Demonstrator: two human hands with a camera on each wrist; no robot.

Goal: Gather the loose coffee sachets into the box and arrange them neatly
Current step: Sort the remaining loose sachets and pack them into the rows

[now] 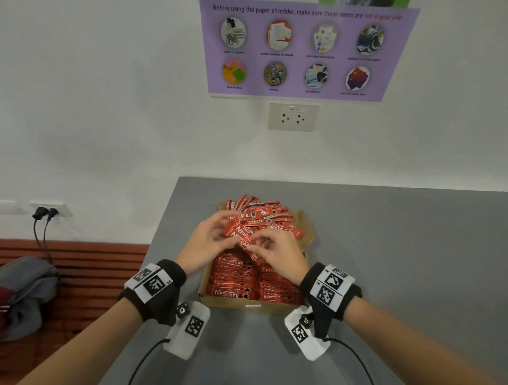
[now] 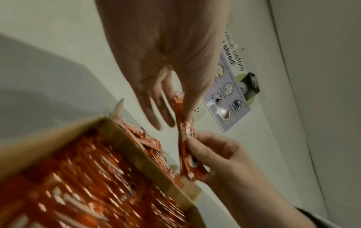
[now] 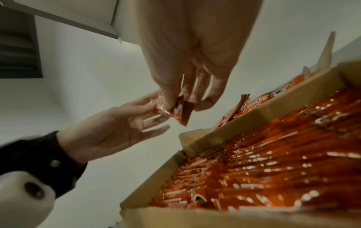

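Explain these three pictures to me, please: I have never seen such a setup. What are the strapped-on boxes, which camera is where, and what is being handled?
No machine here: a person works with bare hands. The head view looks down from a head-worn camera; the other two come from cameras strapped at each wrist, the white boxes with black-and-white markers, looking along the fingers. On the grey table stands an open cardboard box with neat rows of red coffee sachets at the near end and a loose heap at the far end. The left hand and right hand both hold a small bundle of sachets above the box, each with a pinching grip.
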